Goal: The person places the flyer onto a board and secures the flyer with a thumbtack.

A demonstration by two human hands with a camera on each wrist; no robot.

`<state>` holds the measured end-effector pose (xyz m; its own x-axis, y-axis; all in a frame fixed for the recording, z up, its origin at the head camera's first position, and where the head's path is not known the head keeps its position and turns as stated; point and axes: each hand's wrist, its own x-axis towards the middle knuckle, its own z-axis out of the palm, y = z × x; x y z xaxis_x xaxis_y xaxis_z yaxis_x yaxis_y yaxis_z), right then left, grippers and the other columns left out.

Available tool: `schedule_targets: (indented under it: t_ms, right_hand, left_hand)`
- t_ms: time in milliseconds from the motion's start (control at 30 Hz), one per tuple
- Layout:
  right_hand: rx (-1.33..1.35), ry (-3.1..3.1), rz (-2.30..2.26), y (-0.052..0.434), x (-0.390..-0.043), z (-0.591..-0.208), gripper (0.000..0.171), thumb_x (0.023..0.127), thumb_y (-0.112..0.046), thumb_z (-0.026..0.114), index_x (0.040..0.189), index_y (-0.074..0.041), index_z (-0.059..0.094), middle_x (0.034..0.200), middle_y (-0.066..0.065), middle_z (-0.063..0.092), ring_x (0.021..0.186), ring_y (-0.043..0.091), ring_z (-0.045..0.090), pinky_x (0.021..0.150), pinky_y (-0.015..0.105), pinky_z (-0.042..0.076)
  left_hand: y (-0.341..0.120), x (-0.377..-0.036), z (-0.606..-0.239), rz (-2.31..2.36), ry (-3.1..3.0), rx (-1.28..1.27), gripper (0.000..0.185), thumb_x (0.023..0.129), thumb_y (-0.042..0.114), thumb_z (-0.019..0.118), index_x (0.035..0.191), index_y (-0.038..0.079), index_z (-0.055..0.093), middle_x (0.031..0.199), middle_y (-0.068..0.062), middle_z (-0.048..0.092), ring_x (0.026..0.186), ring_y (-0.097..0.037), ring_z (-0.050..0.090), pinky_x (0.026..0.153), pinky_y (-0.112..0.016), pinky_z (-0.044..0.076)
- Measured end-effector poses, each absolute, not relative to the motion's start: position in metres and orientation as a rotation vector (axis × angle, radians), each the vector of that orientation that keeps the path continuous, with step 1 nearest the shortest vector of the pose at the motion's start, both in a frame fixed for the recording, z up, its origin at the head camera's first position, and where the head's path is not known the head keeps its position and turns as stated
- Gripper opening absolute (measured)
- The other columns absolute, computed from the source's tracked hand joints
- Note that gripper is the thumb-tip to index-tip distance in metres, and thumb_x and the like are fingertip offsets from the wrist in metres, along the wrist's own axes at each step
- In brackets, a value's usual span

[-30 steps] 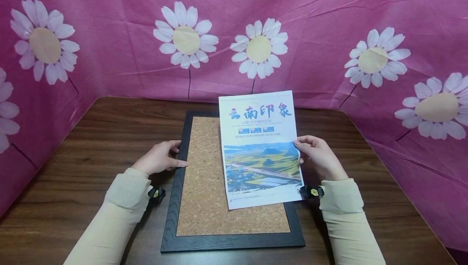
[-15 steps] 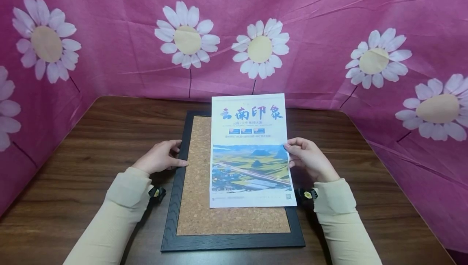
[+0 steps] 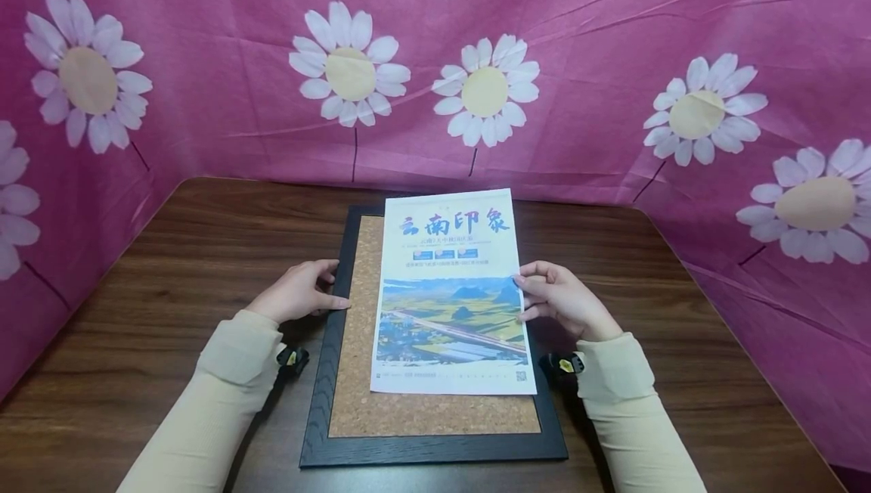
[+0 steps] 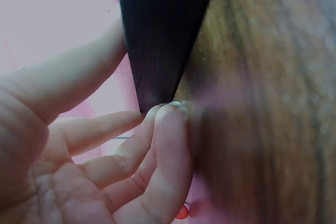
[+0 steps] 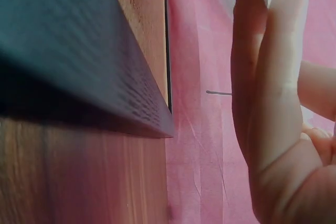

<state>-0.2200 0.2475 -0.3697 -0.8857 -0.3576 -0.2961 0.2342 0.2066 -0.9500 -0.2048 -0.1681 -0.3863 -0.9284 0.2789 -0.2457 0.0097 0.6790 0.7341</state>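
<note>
A cork board (image 3: pixel 435 415) with a black wooden frame (image 3: pixel 435 449) lies flat on the table. My left hand (image 3: pixel 294 294) grips its left side, thumb on top of the frame and fingers at the outer edge; the left wrist view shows the fingertips (image 4: pixel 170 116) right at the black edge. In my right hand (image 3: pixel 568 299) is a printed poster (image 3: pixel 449 327), pinched by its right edge between thumb and fingers. Chinese characters run across its top above a landscape picture. Over the cork the sheet covers much of the board's middle and upper right.
The brown wood-grain table (image 3: pixel 694 402) reaches back to a pink cloth (image 3: pixel 585 17) printed with white daisies, which hangs behind and on both sides. Small black devices sit at the left wrist (image 3: pixel 292 359) and right wrist (image 3: pixel 563 364).
My right hand has carried the poster leftward and its top edge lower over the cork board, and the sheet's tilt has altered. The left hand stays on the frame.
</note>
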Motion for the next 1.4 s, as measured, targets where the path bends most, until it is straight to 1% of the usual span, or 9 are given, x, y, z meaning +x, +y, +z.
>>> schedule_targets:
  t_ms: [133, 300, 433, 600, 833, 967, 1100, 1400]
  right_hand:
    - [-0.127, 2.019, -1.702, 0.246, -0.219, -0.369, 0.027, 0.102, -0.016, 0.056, 0.119, 0.002, 0.046, 0.088, 0.002, 0.073, 0.073, 0.013, 0.072, 0.068, 0.032, 0.061]
    - [-0.119, 2.053, -1.636, 0.246, -0.219, -0.371, 0.039, 0.101, -0.017, 0.058, 0.128, 0.007, 0.042, 0.092, 0.003, 0.073, 0.076, 0.015, 0.072, 0.069, 0.034, 0.062]
    - [-0.123, 2.117, -1.572, 0.245, -0.219, -0.371, 0.046, 0.101, -0.019, 0.059, 0.133, 0.009, 0.041, 0.094, 0.004, 0.073, 0.078, 0.015, 0.071, 0.067, 0.033, 0.062]
    - [-0.129, 2.171, -1.517, 0.245, -0.219, -0.373, 0.048, 0.100, -0.020, 0.060, 0.134, 0.009, 0.042, 0.097, 0.007, 0.074, 0.078, 0.016, 0.071, 0.063, 0.031, 0.061]
    - [-0.107, 2.241, -1.428, 0.248, -0.219, -0.374, 0.049, 0.098, -0.023, 0.063, 0.133, 0.007, 0.045, 0.098, 0.010, 0.073, 0.069, 0.015, 0.069, 0.057, 0.027, 0.058]
    - [-0.091, 2.235, -1.419, 0.248, -0.222, -0.373, 0.047, 0.097, -0.022, 0.064, 0.131, 0.006, 0.047, 0.094, 0.008, 0.074, 0.065, 0.015, 0.068, 0.055, 0.025, 0.056]
    - [-0.111, 2.238, -1.380, 0.246, -0.225, -0.371, 0.046, 0.098, -0.020, 0.064, 0.131, 0.007, 0.047, 0.089, 0.007, 0.073, 0.063, 0.015, 0.067, 0.054, 0.025, 0.056]
    - [-0.176, 2.271, -1.267, 0.240, -0.232, -0.372, 0.046, 0.098, -0.018, 0.062, 0.132, 0.009, 0.046, 0.085, 0.009, 0.071, 0.061, 0.015, 0.066, 0.053, 0.026, 0.055]
  left_hand:
    - [-0.168, -0.205, -0.387, 1.113, 2.556, 0.226, 0.082, 0.089, 0.019, 0.074, 0.151, -0.009, 0.028, 0.136, -0.035, 0.048, 0.085, -0.023, 0.068, 0.073, -0.037, 0.059]
    - [-0.168, -0.206, -0.388, 1.112, 2.560, 0.225, 0.083, 0.089, 0.020, 0.075, 0.150, -0.009, 0.028, 0.136, -0.034, 0.048, 0.085, -0.023, 0.068, 0.073, -0.037, 0.059]
    - [-0.168, -0.207, -0.389, 1.122, 2.555, 0.220, 0.083, 0.088, 0.019, 0.075, 0.150, -0.010, 0.028, 0.135, -0.035, 0.048, 0.087, -0.024, 0.068, 0.073, -0.036, 0.060]
    - [-0.168, -0.207, -0.389, 1.132, 2.553, 0.211, 0.083, 0.088, 0.018, 0.076, 0.150, -0.010, 0.029, 0.135, -0.035, 0.049, 0.090, -0.026, 0.068, 0.073, -0.036, 0.060]
    - [-0.165, -0.207, -0.390, 1.134, 2.557, 0.201, 0.083, 0.088, 0.018, 0.076, 0.150, -0.009, 0.028, 0.135, -0.034, 0.049, 0.090, -0.026, 0.068, 0.074, -0.036, 0.060]
    - [-0.164, -0.206, -0.388, 1.132, 2.553, 0.190, 0.083, 0.088, 0.018, 0.076, 0.151, -0.008, 0.029, 0.136, -0.033, 0.049, 0.090, -0.026, 0.068, 0.075, -0.036, 0.060]
    - [-0.164, -0.206, -0.388, 1.137, 2.553, 0.190, 0.082, 0.088, 0.019, 0.076, 0.151, -0.008, 0.029, 0.135, -0.033, 0.049, 0.091, -0.026, 0.067, 0.074, -0.036, 0.060]
    - [-0.165, -0.205, -0.388, 1.144, 2.548, 0.186, 0.083, 0.088, 0.019, 0.076, 0.150, -0.009, 0.029, 0.135, -0.033, 0.049, 0.089, -0.026, 0.067, 0.073, -0.035, 0.060]
